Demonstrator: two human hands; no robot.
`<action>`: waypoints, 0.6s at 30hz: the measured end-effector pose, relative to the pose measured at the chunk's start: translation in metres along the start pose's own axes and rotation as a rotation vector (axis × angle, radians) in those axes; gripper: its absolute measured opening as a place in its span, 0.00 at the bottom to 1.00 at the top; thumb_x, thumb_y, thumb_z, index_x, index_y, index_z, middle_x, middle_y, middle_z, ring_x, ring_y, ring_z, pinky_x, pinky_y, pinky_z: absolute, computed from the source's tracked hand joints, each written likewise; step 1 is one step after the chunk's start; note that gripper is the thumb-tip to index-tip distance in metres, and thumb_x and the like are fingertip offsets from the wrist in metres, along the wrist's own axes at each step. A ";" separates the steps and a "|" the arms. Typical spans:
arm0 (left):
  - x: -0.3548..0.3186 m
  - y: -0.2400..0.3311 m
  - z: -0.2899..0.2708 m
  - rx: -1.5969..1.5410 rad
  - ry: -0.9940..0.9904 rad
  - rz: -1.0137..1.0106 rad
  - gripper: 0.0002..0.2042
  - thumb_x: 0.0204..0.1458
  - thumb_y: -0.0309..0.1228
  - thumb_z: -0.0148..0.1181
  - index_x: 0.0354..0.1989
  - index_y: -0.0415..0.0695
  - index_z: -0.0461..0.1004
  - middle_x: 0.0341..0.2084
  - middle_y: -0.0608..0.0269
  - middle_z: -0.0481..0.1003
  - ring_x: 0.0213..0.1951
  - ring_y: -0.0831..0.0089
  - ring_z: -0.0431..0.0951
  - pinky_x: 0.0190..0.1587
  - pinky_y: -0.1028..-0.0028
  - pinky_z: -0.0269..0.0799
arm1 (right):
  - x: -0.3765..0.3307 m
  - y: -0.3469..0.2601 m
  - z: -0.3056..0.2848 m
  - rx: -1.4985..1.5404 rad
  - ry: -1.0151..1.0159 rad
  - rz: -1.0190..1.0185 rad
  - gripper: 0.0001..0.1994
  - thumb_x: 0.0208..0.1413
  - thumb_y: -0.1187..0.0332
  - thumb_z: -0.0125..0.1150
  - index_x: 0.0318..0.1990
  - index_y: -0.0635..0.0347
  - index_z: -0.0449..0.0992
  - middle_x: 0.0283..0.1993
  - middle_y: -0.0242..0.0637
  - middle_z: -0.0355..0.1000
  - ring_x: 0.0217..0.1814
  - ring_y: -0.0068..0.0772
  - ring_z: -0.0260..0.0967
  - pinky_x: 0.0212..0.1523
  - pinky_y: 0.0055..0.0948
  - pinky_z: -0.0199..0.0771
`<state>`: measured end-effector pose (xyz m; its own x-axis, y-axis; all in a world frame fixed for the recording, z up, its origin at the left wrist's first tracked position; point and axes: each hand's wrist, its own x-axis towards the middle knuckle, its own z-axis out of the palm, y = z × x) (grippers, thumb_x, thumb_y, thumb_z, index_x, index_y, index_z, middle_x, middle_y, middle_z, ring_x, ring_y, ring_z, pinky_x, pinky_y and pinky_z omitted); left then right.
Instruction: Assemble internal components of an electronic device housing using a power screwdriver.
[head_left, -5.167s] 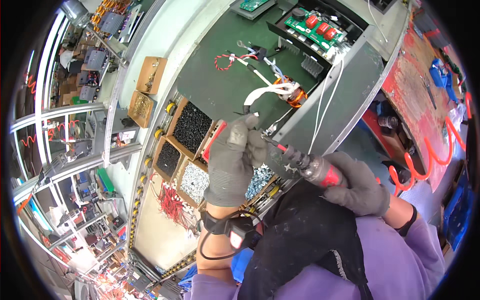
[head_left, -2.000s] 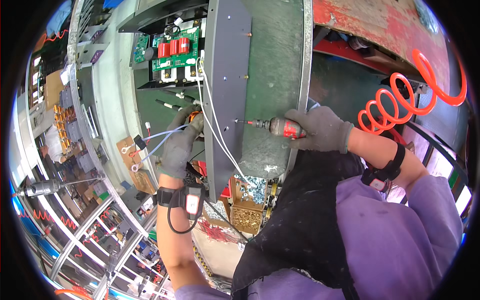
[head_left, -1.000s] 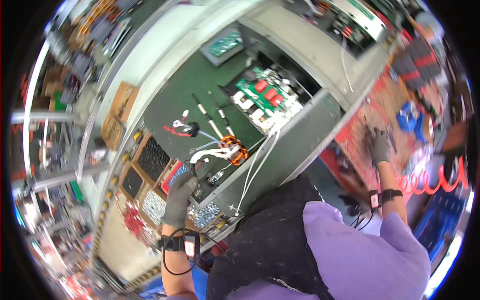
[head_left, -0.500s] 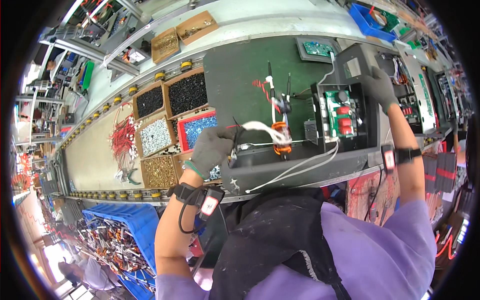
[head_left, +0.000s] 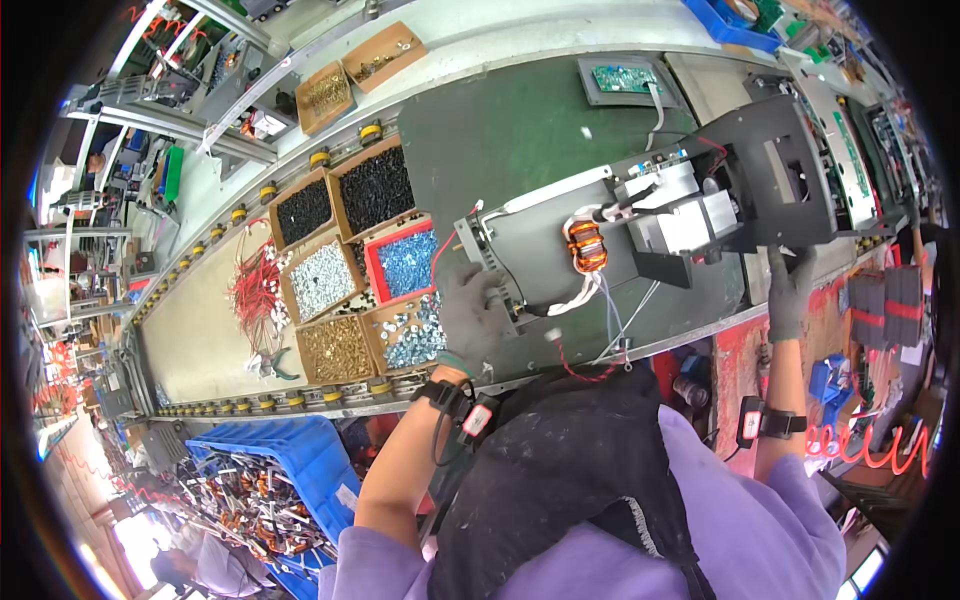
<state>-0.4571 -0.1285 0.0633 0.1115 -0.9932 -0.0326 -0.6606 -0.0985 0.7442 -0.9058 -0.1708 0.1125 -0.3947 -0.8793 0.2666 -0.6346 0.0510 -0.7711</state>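
Note:
A grey metal chassis (head_left: 540, 255) lies flat on the green mat (head_left: 510, 135), with an orange copper coil (head_left: 586, 246), white and red wires, and a black box section (head_left: 770, 180) at its right end. My left hand (head_left: 468, 315), in a grey glove, grips the chassis's left end. My gloved right hand (head_left: 790, 292) holds the lower right edge under the black section. A red spiral hose (head_left: 870, 445) hangs at the lower right.
Cardboard trays of black, silver, blue and brass screws (head_left: 350, 270) stand left of the chassis. Red wire bundles (head_left: 255, 290) and pliers lie further left. A green circuit board (head_left: 622, 78) rests at the mat's far side. A blue crate (head_left: 265, 480) sits below the bench.
The red screwdriver has left my right hand. The chassis went from standing on edge to lying flat on the mat, and both hands now hold its two ends.

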 end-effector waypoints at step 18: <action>-0.003 -0.011 0.056 0.186 -0.108 -0.255 0.11 0.45 0.40 0.61 0.33 0.49 0.78 0.43 0.34 0.69 0.41 0.43 0.73 0.40 0.54 0.71 | 0.164 -0.309 0.096 0.031 -0.444 -0.841 0.19 0.54 0.68 0.60 0.52 0.65 0.68 0.46 0.39 0.69 0.45 0.27 0.65 0.46 0.28 0.67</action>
<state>-0.4914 -0.1283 0.0181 0.2181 -0.9348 -0.2804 -0.7470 -0.3448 0.5685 -0.7109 -0.3761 0.3393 0.4762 -0.7219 0.5021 -0.5750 -0.6877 -0.4433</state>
